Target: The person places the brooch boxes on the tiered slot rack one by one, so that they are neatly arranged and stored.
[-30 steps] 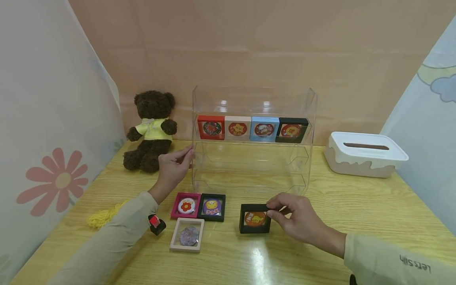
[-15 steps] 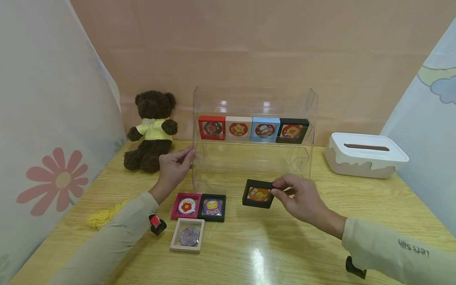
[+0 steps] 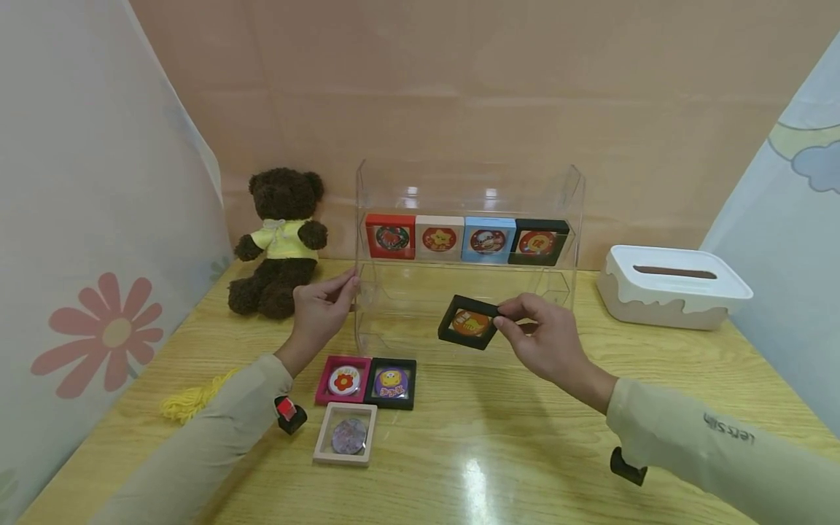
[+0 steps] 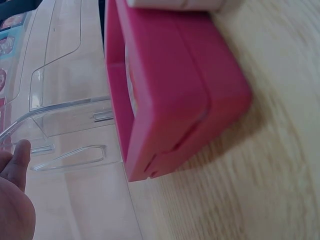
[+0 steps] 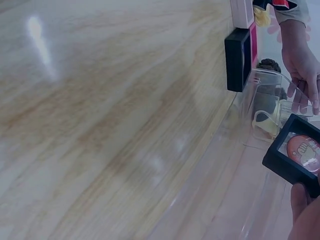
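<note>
My right hand (image 3: 547, 337) pinches the right edge of a black display frame (image 3: 469, 322) with an orange round badge inside. The frame hangs tilted in the air before the lower tiers of a clear acrylic display rack (image 3: 459, 268). At the rack's left edge, my left hand (image 3: 321, 310) pinches its side panel between thumb and fingers. On one upper tier stand a red frame (image 3: 390, 236), a beige frame (image 3: 439, 238), a light blue frame (image 3: 488, 239) and another black frame (image 3: 539, 242), side by side, each with a badge.
In front of the rack lie a pink frame (image 3: 343, 380), a black frame with a purple badge (image 3: 391, 383) and a cream frame (image 3: 345, 434). A brown teddy bear (image 3: 282, 240) sits left, near yellow yarn (image 3: 193, 397). A white-topped tissue box (image 3: 674, 288) stands right.
My right hand has lifted the black frame off the table and carried it up toward the rack, tilting it. The left hand has stayed at the rack's side.
</note>
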`<state>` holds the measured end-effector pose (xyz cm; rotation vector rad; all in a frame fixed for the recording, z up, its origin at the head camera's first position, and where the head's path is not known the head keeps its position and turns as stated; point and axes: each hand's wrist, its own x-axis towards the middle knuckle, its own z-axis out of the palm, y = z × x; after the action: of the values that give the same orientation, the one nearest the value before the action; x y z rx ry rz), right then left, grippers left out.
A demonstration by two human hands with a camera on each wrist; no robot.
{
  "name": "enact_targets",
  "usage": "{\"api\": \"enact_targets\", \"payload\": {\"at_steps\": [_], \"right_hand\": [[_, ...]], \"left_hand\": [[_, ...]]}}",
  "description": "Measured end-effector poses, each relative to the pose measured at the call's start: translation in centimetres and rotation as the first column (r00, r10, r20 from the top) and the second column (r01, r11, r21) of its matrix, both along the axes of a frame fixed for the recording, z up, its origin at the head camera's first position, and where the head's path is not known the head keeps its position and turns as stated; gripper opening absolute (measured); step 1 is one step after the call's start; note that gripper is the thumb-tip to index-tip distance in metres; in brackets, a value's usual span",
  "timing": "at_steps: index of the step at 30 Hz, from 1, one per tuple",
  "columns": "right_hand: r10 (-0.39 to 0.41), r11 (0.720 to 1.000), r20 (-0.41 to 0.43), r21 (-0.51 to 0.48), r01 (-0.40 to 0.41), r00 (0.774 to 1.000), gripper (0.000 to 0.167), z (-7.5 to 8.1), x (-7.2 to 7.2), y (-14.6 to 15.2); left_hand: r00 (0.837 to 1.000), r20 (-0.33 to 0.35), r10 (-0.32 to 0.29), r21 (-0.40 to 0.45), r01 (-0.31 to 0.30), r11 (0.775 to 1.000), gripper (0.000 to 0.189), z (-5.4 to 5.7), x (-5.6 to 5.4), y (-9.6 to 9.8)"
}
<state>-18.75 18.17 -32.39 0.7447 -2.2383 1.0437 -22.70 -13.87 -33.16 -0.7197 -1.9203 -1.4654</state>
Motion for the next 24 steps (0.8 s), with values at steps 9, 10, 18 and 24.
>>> {"api": "enact_targets", "payload": {"at_steps": [9,10,18,24], "right_hand": [[-0.046,0.998,0.024,-0.051,0.047,0.999,0.010,0.8,-0.8,-1.2],[-0.048,0.997,0.027,-0.059,0.050,0.998,0.010,0.9,-0.9,-1.4],[-0.032,0.994,0.018,-0.101,0.034,0.999,0.009,1.7,-1.9,-3.1],[-0.014,0.990,0.030,-0.138,0.018,0.999,0.007,2.4,-2.7,-4.5]], "left_hand": [[1.000,-0.004,0.006,-0.004,-0.006,1.000,0.019,0.0,0.0,0.0],[1.000,-0.005,0.008,-0.006,-0.008,1.000,0.019,0.0,0.0,0.0],[1.000,0.003,0.011,-0.006,-0.011,1.000,0.019,0.0,0.0,0.0],[1.000,-0.010,0.005,-0.008,-0.005,1.000,0.019,0.0,-0.1,0.0]]}}
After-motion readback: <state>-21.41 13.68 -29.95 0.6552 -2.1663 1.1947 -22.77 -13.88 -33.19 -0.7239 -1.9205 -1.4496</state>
